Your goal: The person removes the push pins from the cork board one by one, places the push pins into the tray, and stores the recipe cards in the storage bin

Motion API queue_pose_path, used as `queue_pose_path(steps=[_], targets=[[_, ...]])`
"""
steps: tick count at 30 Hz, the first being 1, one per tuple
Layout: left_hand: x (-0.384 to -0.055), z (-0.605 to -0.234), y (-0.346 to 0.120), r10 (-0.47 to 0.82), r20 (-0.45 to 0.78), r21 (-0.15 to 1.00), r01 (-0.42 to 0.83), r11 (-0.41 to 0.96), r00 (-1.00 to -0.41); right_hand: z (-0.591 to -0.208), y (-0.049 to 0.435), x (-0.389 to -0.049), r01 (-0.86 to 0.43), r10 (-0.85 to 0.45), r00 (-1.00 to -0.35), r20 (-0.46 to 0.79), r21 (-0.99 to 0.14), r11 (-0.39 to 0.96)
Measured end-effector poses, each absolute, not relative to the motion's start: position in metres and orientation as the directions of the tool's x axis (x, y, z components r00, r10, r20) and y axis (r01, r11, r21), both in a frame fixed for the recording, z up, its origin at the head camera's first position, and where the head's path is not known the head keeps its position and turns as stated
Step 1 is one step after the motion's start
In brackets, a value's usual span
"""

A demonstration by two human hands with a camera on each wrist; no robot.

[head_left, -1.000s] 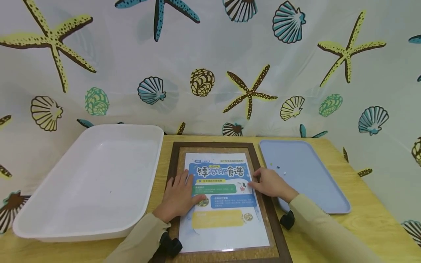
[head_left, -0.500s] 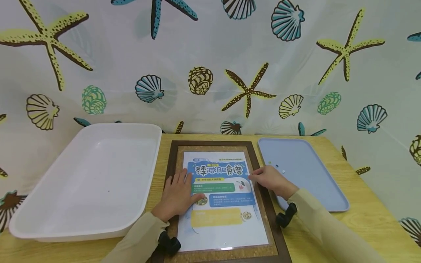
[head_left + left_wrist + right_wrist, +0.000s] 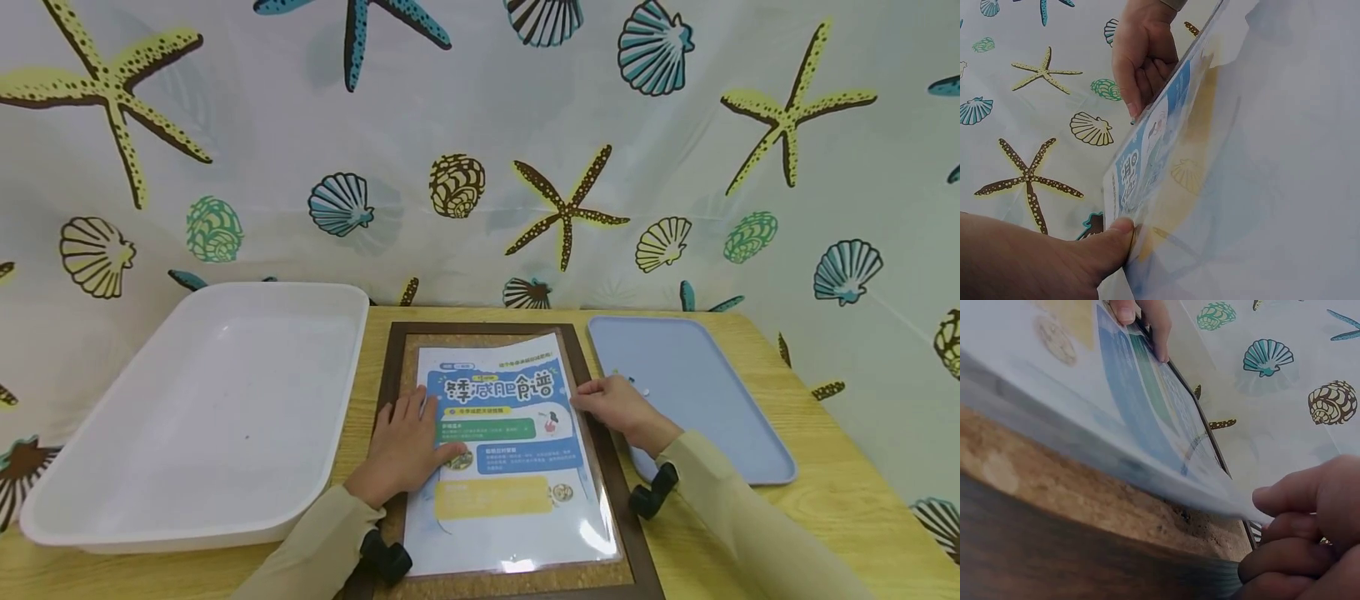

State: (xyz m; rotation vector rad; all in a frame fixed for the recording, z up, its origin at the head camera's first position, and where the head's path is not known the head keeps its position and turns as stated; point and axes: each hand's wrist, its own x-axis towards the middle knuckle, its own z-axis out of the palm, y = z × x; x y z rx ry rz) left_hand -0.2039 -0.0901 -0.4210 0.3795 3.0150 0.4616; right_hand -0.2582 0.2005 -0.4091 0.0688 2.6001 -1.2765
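Note:
A laminated poster (image 3: 491, 533) with blue, green and yellow panels lies over a brown-framed corkboard (image 3: 566, 575); its right edge is raised off the cork. My left hand (image 3: 405, 450) rests flat with fingers spread on the poster's left side. In the left wrist view its thumb (image 3: 1119, 234) lies on the sheet. Just past the poster's right edge, my right hand (image 3: 622, 412) pinches a tiny push pin (image 3: 1133, 122) between thumb and forefinger, mostly hidden by the fingertips. The other fingers are curled, as the right wrist view shows my right hand (image 3: 1304, 531) beside the lifted edge.
A large white basin (image 3: 210, 417) stands to the left on the wooden table (image 3: 825, 517). Right of the corkboard lies a blue tray (image 3: 697, 367) with a few tiny pins on it. A curtain (image 3: 450, 108) printed with starfish and shells hangs behind.
My right hand has pulled slightly back to the right from the poster, and the poster's right edge and top right corner have sprung up. My left hand has stayed in place.

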Motion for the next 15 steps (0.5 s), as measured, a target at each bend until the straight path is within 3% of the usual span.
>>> queue_pose_path(steps=[4, 10, 15], targets=[[-0.2037, -0.4219, -0.0904, 0.256, -0.023, 0.304, 0.237, 0.923, -0.966, -0.4099, 0.2032, -0.2585, 0.112, -0.106, -0.971, -0.213, -0.803, 0.585], [-0.2027, -0.4215, -0.0909, 0.256, -0.031, 0.304, 0.235, 0.923, -0.966, -0.4087, 0.2032, -0.2556, 0.127, -0.234, -0.941, -0.245, -0.896, 0.426], [-0.2019, -0.4230, -0.0918, 0.258, -0.031, 0.308, 0.236, 0.922, -0.966, -0.4113, 0.1979, -0.2495, 0.060, -0.315, -0.926, -0.207, -0.906, 0.419]])
